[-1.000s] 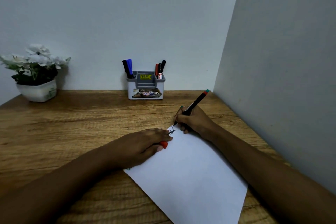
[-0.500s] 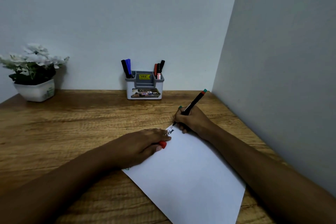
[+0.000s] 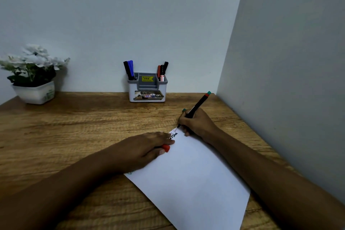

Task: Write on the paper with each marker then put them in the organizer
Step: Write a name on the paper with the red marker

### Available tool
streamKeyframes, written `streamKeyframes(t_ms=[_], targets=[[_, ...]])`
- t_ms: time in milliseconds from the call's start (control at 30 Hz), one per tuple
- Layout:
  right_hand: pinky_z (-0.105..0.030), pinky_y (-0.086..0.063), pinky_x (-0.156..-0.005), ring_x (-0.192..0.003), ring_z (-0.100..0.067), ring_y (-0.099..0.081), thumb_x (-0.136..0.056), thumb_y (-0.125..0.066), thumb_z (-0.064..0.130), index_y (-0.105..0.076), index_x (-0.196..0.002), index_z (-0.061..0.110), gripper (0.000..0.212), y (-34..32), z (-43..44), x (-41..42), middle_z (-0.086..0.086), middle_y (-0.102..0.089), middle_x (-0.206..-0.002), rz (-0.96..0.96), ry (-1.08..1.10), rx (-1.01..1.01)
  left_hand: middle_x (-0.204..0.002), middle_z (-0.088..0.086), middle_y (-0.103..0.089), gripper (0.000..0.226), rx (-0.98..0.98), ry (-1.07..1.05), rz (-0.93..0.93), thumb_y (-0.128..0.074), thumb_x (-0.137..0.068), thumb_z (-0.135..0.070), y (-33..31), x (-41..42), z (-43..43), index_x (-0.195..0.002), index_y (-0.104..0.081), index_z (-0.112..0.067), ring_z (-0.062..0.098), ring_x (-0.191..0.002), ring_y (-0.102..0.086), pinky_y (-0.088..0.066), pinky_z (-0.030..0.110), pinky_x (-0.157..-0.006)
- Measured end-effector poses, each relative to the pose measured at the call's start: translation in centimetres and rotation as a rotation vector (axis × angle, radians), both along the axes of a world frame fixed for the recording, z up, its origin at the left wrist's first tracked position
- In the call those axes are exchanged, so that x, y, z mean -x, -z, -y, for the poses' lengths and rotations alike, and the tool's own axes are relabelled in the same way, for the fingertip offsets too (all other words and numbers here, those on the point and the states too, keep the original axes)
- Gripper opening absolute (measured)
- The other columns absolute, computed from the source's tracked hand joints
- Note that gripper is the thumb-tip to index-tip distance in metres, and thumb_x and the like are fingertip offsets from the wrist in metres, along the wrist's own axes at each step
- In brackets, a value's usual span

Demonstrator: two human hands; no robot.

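A white sheet of paper [image 3: 192, 177] lies slanted on the wooden desk. My right hand [image 3: 197, 123] grips a black marker [image 3: 198, 104] with a red and green end, its tip on the paper's far corner beside some dark handwriting [image 3: 173, 135]. My left hand [image 3: 141, 150] rests flat on the paper's left edge with a red cap [image 3: 166, 148] under its fingers. A grey and white organizer [image 3: 147, 88] stands at the back wall, holding a black and a blue marker [image 3: 129, 70] on its left and red and black markers [image 3: 162, 73] on its right.
A white pot of white flowers [image 3: 33, 78] stands at the desk's back left. A grey wall [image 3: 289, 80] runs close along the right side of the desk [image 3: 65, 132].
My right hand has shifted a little along the paper's corner while the marker writes, and a bit more thin lettering shows beside the dark word. My left hand stays put.
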State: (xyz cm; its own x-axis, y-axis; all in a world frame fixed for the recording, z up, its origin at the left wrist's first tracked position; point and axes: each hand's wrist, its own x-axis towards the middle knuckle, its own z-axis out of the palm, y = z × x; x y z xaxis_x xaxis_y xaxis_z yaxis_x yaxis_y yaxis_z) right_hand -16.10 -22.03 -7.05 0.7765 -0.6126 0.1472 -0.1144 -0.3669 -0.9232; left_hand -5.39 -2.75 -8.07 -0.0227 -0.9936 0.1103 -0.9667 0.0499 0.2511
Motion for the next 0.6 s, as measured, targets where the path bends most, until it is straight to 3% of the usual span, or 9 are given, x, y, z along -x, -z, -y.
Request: streamKeyframes(t_ms=[300, 400, 600], targets=[[-0.025, -0.05, -0.043, -0.043, -0.016, -0.054, -0.079, -0.059, 0.0, -0.062, -0.06, 0.007, 0.021, -0.34, -0.24, 0.2, -0.008, -0.059, -0.054, -0.001, 0.036, -0.011, -0.142, -0.03, -0.019, 0.042, 0.006, -0.002, -0.009, -0.032, -0.099, -0.04, 0.08, -0.13, 0.04, -0.141, -0.029, -0.041, -0.015, -0.129, -0.014, -0.008, -0.005, -0.095], [-0.027, -0.049, -0.046, -0.044, -0.017, -0.054, -0.079, -0.06, 0.001, -0.063, -0.061, 0.007, 0.019, -0.33, -0.22, 0.19, -0.008, -0.059, -0.055, -0.015, 0.044, 0.006, -0.145, -0.028, -0.02, 0.047, 0.024, 0.005, -0.009, -0.026, -0.094, -0.052, 0.27, -0.29, 0.09, -0.141, -0.029, -0.042, -0.012, -0.132, -0.017, -0.008, -0.004, -0.096], [-0.023, -0.045, -0.039, -0.037, -0.013, -0.053, -0.079, -0.063, 0.004, -0.059, -0.06, 0.009, 0.021, -0.33, -0.45, 0.08, -0.007, -0.059, -0.057, -0.025, 0.095, 0.042, -0.149, -0.022, -0.024, 0.048, 0.024, 0.007, -0.003, -0.028, -0.093, -0.044, 0.22, -0.26, 0.06, -0.141, -0.03, -0.039, -0.014, -0.129, -0.016, -0.009, -0.005, -0.095]])
